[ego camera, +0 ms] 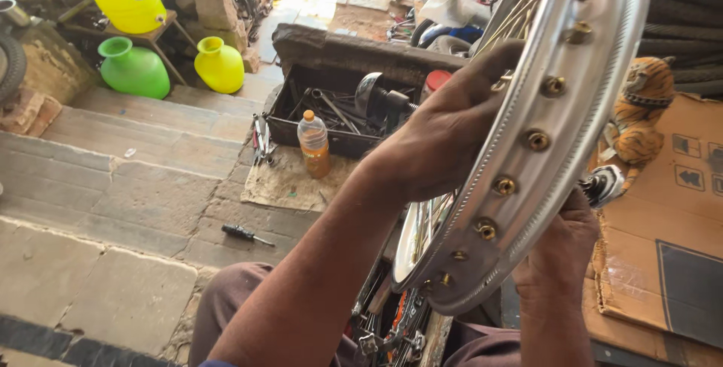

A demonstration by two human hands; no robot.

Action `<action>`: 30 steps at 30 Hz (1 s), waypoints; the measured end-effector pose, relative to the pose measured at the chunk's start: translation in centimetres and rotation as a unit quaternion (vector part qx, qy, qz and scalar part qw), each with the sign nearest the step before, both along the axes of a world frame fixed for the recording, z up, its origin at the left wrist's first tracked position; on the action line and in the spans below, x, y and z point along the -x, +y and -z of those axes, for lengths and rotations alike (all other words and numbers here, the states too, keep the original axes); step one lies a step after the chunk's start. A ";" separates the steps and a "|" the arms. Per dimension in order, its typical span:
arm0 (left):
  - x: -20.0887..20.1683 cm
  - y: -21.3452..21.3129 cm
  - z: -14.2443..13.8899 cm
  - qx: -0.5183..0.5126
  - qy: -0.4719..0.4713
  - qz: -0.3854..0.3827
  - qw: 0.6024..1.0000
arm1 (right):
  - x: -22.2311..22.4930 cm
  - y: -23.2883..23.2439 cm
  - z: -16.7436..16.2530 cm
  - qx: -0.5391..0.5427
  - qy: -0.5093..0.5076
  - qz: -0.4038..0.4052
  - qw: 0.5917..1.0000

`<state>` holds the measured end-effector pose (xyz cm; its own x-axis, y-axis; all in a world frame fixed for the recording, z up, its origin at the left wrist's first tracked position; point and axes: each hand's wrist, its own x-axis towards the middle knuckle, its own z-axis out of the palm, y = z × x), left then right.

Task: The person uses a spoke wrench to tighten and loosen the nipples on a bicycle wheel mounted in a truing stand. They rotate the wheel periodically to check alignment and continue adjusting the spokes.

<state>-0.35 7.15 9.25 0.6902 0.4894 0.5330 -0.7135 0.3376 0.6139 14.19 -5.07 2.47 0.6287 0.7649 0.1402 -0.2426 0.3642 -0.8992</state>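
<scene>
Holding a spoked wheel rim (553, 103) was the step in hand: the chrome rim was propped on edge, tilted, right of centre and near the camera, with its inner channel turned toward the viewer and a row of brass spoke nipples (538, 140) seated along it.

- Left hand (444, 137) was laid over the rim's far-left edge, fingers curled round onto the spoke side; closed on the rim.
- Right hand (561, 250) was clamped on the rim's lower right edge from below; also closed on the rim. A small chrome-ended tool (602, 185) showed just above that hand; whether it was held or merely lying behind could not be told.
- Spokes (508, 24) were seen fanning off at the far top of the rim; the hub was hidden.
- An open black toolbox (331, 103) with spanners sat far of the hands, a plastic bottle of amber liquid (313, 143) on a cloth just in front of it, pliers (260, 140) at its left. A screwdriver (245, 234) lay on the stone floor at near left, well apart.
- Cardboard (670, 209) and a striped toy tiger (640, 107) were at right; green and yellow pots (135, 70) at far left.

Judged: nipple work or truing was mid-way, rim being checked by hand. A next move would have called for a steady left-hand hold while the rim was rotated nipple by nipple, each tightened evenly; uneven tension would have pulled the rim out of true.
</scene>
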 end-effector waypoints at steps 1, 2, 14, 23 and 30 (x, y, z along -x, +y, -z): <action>0.1 0.1 0.0 -0.011 -0.013 -0.001 1.000 | 0.0 0.0 0.0 0.004 0.001 0.007 1.000; 0.0 0.0 0.0 -0.020 -0.025 -0.001 0.999 | 0.0 0.0 0.0 -0.001 -0.003 0.008 1.000; -0.8 0.2 -0.1 0.006 0.040 -0.114 0.993 | 0.0 -0.1 0.0 0.092 -0.053 0.062 0.992; -1.1 0.0 -0.9 0.029 -0.005 -0.064 0.997 | 0.2 -0.1 -0.1 0.078 -0.044 0.046 0.995; -0.8 0.5 -0.6 -0.015 0.002 -0.037 0.999 | 0.4 0.0 -0.3 0.054 -0.033 0.036 0.997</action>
<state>0.50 7.68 9.86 0.6541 0.5236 0.5459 -0.7341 0.2654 0.6250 13.82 -5.10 2.73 0.6740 0.7315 0.1031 -0.1584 0.2794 -0.9470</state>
